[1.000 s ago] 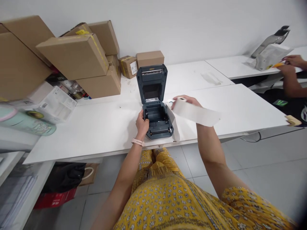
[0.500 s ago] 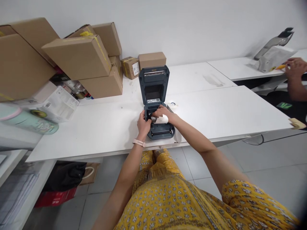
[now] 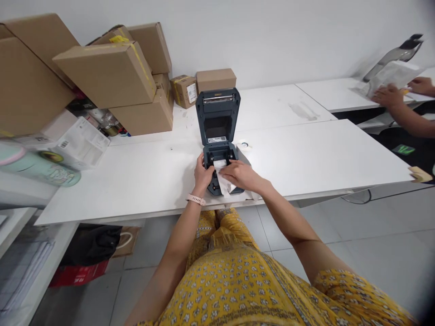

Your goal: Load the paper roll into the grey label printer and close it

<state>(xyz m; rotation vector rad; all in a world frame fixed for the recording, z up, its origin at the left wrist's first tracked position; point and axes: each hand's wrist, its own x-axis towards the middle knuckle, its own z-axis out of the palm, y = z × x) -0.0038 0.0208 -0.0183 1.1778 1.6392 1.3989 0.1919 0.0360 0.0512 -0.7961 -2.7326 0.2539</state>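
A dark grey label printer (image 3: 217,118) stands on the white table with its lid raised. A white label roll (image 3: 220,164) sits inside, between the black holders. From it a strip of label paper (image 3: 224,185) runs forward over the printer's front. My left hand (image 3: 203,174) grips the printer's left side, its thumb reaching inside by the roll. My right hand (image 3: 239,174) lies over the paper strip with its fingers closed on it; the fingertips are partly hidden. On the table to the printer's right is a white roll-like item (image 3: 244,146) with a dark ring.
Cardboard boxes (image 3: 105,77) are stacked at the left, near a mint-green bottle (image 3: 44,165) and a white box (image 3: 84,142). Two small cartons (image 3: 216,79) stand behind the printer. At the far right, a co-worker's hands (image 3: 390,96) are beside a white bag (image 3: 390,78).
My right hand has moved toward me from inside the printer, and the label strip now hangs over the printer's front. My left hand stays at the side. The co-worker's hand has moved left.
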